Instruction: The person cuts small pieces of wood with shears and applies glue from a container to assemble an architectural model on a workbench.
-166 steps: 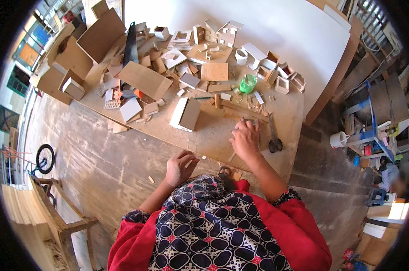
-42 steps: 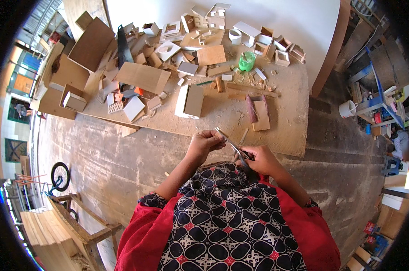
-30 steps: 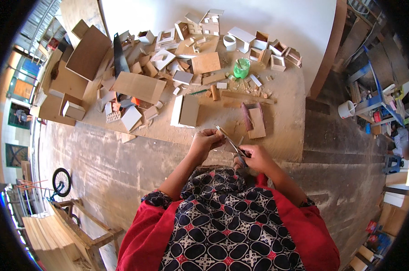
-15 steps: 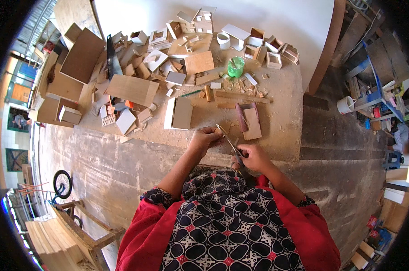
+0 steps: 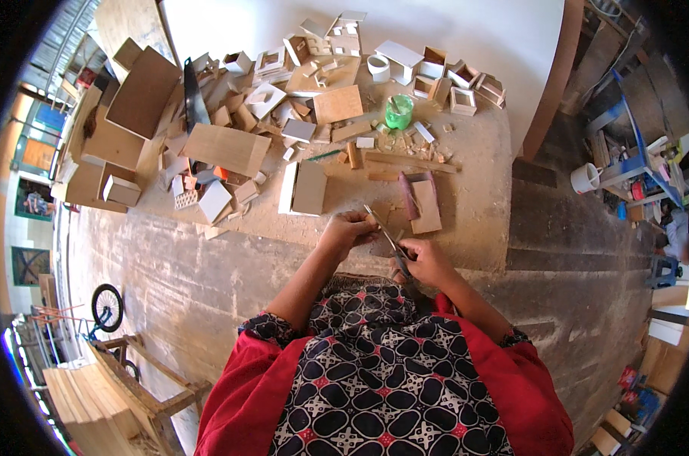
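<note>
My left hand (image 5: 349,229) is closed in a pinch on a small light piece of wood (image 5: 372,220), mostly covered by the fingers. My right hand (image 5: 422,261) is wrapped round a long, thin metal-bladed tool (image 5: 391,239), whose exact kind I cannot make out. Its tip slants up and to the left, beside the left fingertips and the small piece. Both hands are close together at the table's near edge. Just beyond them lie a sandpaper-wrapped wooden block (image 5: 423,204) and a box-like wooden piece with a white side (image 5: 303,188).
The wooden worktable (image 5: 477,182) carries wood scraps, small boxes and shavings. A green container (image 5: 398,112) and a white cup (image 5: 378,68) stand towards the back. A handsaw (image 5: 195,95) leans among offcuts at left. Concrete floor (image 5: 162,262) lies nearer me.
The view has shifted slightly. Both hands keep their grips, and the tool's tip has moved a little up alongside the left fingertips.
</note>
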Demonstrator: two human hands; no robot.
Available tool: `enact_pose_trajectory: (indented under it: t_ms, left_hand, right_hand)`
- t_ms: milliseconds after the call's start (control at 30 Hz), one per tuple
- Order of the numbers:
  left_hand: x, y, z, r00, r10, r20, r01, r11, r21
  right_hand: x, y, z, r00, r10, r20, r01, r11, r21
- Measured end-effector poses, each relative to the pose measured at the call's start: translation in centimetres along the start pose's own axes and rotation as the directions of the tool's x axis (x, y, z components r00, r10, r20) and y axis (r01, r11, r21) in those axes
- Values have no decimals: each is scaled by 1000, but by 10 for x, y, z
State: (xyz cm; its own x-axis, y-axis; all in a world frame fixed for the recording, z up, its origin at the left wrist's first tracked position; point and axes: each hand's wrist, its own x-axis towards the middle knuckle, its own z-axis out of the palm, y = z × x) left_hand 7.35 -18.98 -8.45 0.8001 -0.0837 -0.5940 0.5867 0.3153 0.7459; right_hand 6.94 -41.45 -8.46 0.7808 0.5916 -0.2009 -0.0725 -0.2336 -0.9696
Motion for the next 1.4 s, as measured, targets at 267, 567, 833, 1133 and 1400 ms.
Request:
enact_pose_trajectory:
  t_ms: [267,567,833,1133,1400]
  left_hand:
    - [0,2,1,1000,-1,10,1,997,-81]
    - [1,4,2,1000,-14,-3,14,999,-52]
    - [0,5,-1,1000,-20,20,20,999,-35]
    - [5,3,-5,996,-49,75,52,998,-40]
    - [5,4,-4,995,-52,80,53,999,-12]
  right_hand:
    - [5,14,1,999,-51,-18,48,991,-128]
    - [3,-4,-2,1000,-22,-14,20,989,-149]
    - [3,-12,0,999,18,-28,-23,982,-190]
    - [6,-1,5,998,46,-43,-52,987,-150]
    - [6,-3,3,999,20,-48,-30,976,-217]
